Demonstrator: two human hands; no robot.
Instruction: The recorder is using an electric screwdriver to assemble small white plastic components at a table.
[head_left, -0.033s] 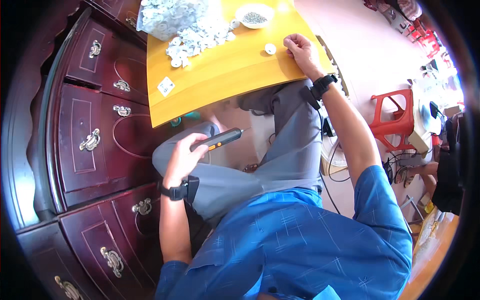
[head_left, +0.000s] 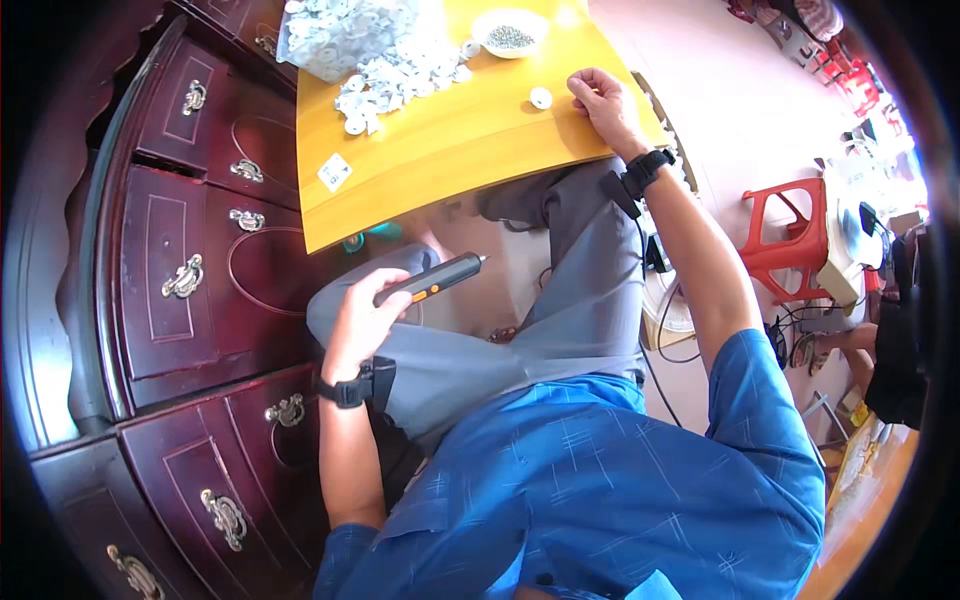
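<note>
Over my lap, just off the table's near edge, my left hand (head_left: 367, 315) is closed round a black pen-shaped electric screwdriver (head_left: 430, 281) with orange buttons, its thin bit pointing right. My right hand (head_left: 607, 105) rests at the table's right side, thumb and fingers curled together; whatever they pinch, if anything, is hidden. One round white plastic piece (head_left: 540, 98) lies alone just left of those fingers. Farther back on the yellow table (head_left: 450, 170) are a heap of small white plastic parts (head_left: 385, 88) and a white bowl (head_left: 482, 43) holding small metal screws (head_left: 509, 37).
A clear plastic bag (head_left: 335, 40) full of white parts stands at the table's far left. A white sticker (head_left: 334, 172) is on the near left corner. Dark red wooden drawers (head_left: 165, 270) line my left. To the right are a red plastic stool (head_left: 785, 230) and loose cables (head_left: 655, 365).
</note>
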